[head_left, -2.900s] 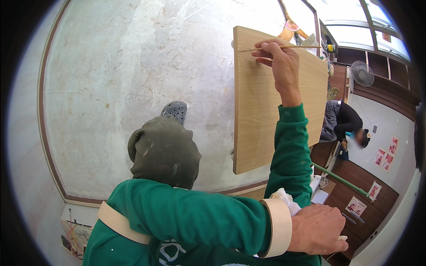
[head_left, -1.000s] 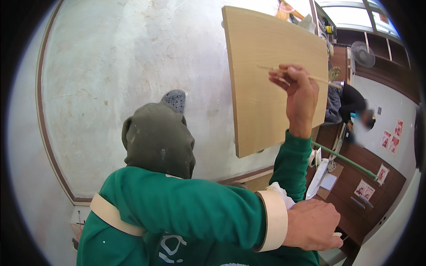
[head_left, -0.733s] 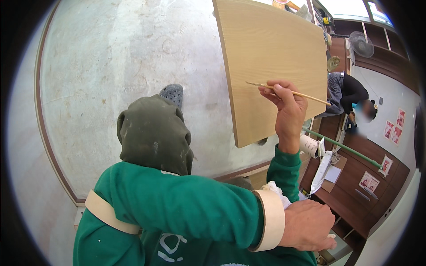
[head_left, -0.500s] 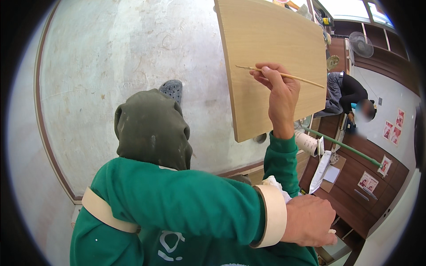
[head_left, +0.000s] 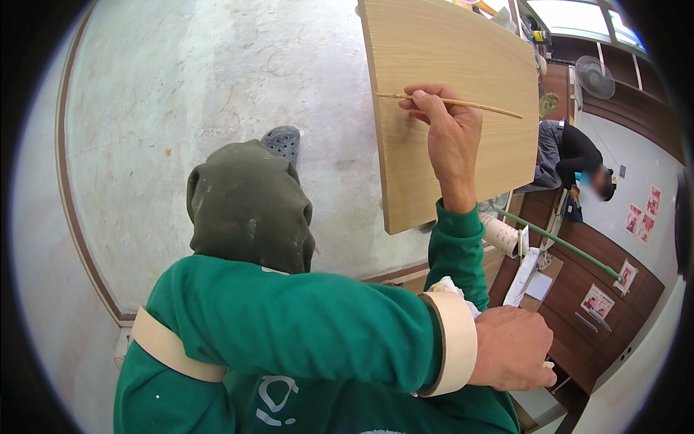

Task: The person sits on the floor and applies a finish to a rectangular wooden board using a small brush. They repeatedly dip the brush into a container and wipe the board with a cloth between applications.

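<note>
My right hand (head_left: 452, 126) holds a thin brush (head_left: 499, 110) with a light wooden handle, pinched between thumb and fingers. Its tip lies at the left edge of a pale wood-grain panel (head_left: 463, 50); I cannot tell whether it touches. My left arm reaches across my body, and the left hand (head_left: 510, 351) is closed, back upward. A small pale bit shows at its fingertips, too little to name. Round that wrist hangs a cream tape-like ring (head_left: 455, 347). Crumpled white material (head_left: 444, 286), perhaps tissue or cloth, shows just behind the ring.
Another person (head_left: 578, 155) bends over at the right, beyond the panel. A green pole (head_left: 564, 235), a white cylinder (head_left: 500, 235) and a fan (head_left: 594, 76) are on that side. My bent knee (head_left: 249, 206) and grey clog (head_left: 283, 142) are over the scuffed floor (head_left: 166, 145).
My right hand and the brush have moved slightly up and left, bringing the tip to the panel's edge; the handle lies flatter. My left hand has shifted a little to the right.
</note>
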A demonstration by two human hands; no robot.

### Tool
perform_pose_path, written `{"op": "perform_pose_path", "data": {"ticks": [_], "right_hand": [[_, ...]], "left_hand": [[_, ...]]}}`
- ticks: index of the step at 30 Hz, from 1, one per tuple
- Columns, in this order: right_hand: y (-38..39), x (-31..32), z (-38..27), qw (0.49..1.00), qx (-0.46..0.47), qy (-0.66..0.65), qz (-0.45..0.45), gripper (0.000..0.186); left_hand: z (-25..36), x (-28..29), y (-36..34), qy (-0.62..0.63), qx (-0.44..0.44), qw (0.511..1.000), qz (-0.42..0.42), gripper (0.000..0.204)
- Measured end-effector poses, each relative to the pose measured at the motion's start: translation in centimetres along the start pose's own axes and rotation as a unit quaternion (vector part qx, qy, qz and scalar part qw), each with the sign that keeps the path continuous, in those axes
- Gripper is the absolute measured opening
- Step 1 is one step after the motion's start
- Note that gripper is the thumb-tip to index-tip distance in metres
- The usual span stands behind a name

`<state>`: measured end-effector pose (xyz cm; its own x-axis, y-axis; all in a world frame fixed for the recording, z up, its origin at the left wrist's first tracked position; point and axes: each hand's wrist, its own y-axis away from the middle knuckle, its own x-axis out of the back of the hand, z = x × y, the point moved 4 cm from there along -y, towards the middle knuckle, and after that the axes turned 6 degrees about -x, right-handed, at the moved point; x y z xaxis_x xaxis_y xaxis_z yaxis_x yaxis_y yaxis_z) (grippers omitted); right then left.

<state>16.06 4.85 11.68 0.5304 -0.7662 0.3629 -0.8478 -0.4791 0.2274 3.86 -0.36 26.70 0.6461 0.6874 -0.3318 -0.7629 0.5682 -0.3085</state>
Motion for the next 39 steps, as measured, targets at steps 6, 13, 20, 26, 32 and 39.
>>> {"op": "perform_pose_path", "data": {"ticks": [6, 13, 20, 26, 32, 39], "right_hand": [[-0.48, 0.32, 0.14, 1.000, 0.000, 0.025, 0.007, 0.020], [-0.21, 0.81, -0.44, 1.000, -0.001, -0.011, 0.013, 0.020], [-0.39, 0.32, -0.17, 0.999, 0.009, 0.037, 0.003, 0.020], [-0.41, 0.80, -0.42, 1.000, 0.013, 0.005, 0.024, 0.020], [-0.26, 0.38, -0.37, 1.000, 0.007, -0.002, 0.004, 0.020], [-0.36, 0.76, -0.47, 1.000, 0.003, 0.008, 0.018, 0.019]], "left_hand": [[-0.29, -0.40, -0.19, -0.001, -0.005, 1.000, 0.002, 0.057], [-0.12, -0.29, 0.03, -0.006, -0.004, 1.000, 0.003, 0.057], [-0.21, -0.36, -0.08, -0.007, -0.001, 1.000, -0.009, 0.058], [-0.11, -0.35, 0.02, -0.008, 0.002, 1.000, -0.003, 0.058], [0.05, -0.39, 0.12, -0.002, 0.003, 1.000, -0.008, 0.056], [0.03, -0.32, 0.04, -0.006, -0.007, 1.000, -0.003, 0.056]]}}
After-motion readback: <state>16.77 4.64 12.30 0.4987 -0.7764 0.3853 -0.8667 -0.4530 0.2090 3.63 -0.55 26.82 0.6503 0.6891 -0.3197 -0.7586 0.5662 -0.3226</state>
